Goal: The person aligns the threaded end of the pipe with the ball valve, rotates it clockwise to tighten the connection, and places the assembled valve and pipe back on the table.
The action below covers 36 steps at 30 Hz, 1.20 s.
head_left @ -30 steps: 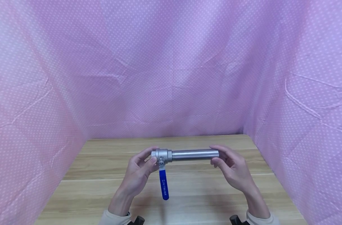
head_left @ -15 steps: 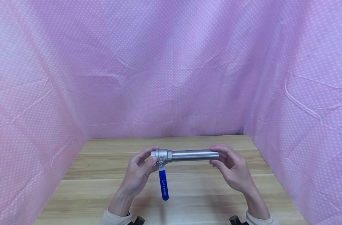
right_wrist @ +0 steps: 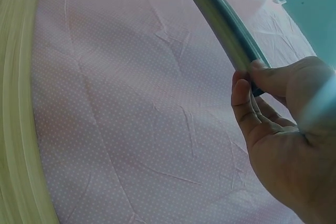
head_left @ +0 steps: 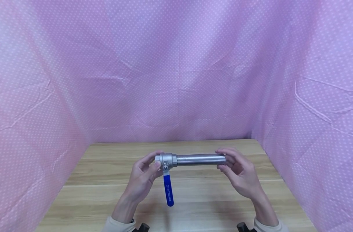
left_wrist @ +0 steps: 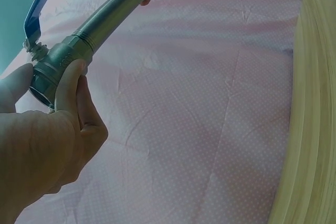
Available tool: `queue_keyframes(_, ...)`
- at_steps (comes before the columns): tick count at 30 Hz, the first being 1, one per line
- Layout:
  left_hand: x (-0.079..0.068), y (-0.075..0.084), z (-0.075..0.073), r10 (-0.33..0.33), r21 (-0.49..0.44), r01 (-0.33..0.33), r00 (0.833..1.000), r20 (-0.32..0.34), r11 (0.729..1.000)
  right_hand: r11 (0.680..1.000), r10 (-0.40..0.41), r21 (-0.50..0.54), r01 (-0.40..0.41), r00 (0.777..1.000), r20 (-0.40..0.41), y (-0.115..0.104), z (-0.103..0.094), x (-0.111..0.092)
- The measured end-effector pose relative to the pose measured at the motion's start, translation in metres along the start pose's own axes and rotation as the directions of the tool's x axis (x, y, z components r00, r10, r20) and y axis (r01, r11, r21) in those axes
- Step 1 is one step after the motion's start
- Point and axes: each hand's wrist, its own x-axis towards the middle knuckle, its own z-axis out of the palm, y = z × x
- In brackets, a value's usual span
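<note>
A metal ball valve (head_left: pixel 166 159) with a blue lever handle (head_left: pixel 169 190) is joined to a shiny steel pipe (head_left: pixel 201 159); both are held level above the table. My left hand (head_left: pixel 142 178) grips the valve's left end between thumb and fingers. At the pipe's far end, my right hand (head_left: pixel 242 174) pinches it with thumb and fingertips. In the left wrist view, threads (left_wrist: pixel 83 39) show where the pipe meets the valve body (left_wrist: pixel 58 64). The right wrist view has the thumb and fingers around the pipe's end (right_wrist: pixel 257 90).
The wooden tabletop (head_left: pixel 193 206) lies below both hands. Pink dotted cloth (head_left: pixel 176 80) hangs behind the table and along both sides. Dark cylindrical wrist-mount ends (head_left: pixel 143 227) poke in at the bottom edge.
The valve and pipe have shifted very slightly left. The right fingers have moved a little around the pipe's end, and the shine on the pipe differs. The left hand keeps its grip.
</note>
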Motion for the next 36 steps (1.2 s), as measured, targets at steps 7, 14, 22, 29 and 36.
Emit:
queue_keyframes(7,-0.0003,0.0004,-0.0001,0.000,-0.001,0.000,1.000,0.000,1.000,0.999,-0.041,0.008,0.041,0.999,0.000,0.0006,0.0010,0.0009)
queue_keyframes(14,-0.0003,-0.0002,-0.0002,0.002,0.003,-0.002,1.000,-0.005,1.000,0.999,-0.016,-0.030,0.015,1.000,-0.009,0.0012,0.0007,-0.0003)
queue_keyframes(22,-0.0012,-0.0011,-0.0016,0.008,0.001,-0.008,1.000,0.002,1.000,0.995,0.003,-0.100,-0.005,1.000,-0.021,0.0013,0.0001,-0.0009)
queue_keyframes(29,-0.0004,-0.0015,-0.0018,0.028,-0.006,-0.028,1.000,0.013,1.000,0.996,0.017,-0.092,-0.019,1.000,-0.022,0.0006,0.0002,-0.0005)
queue_keyframes(36,0.0002,-0.0026,-0.0023,0.028,-0.006,-0.028,0.999,0.016,1.000,0.999,-0.039,0.012,0.039,0.999,-0.004,0.0011,0.0003,0.0016)
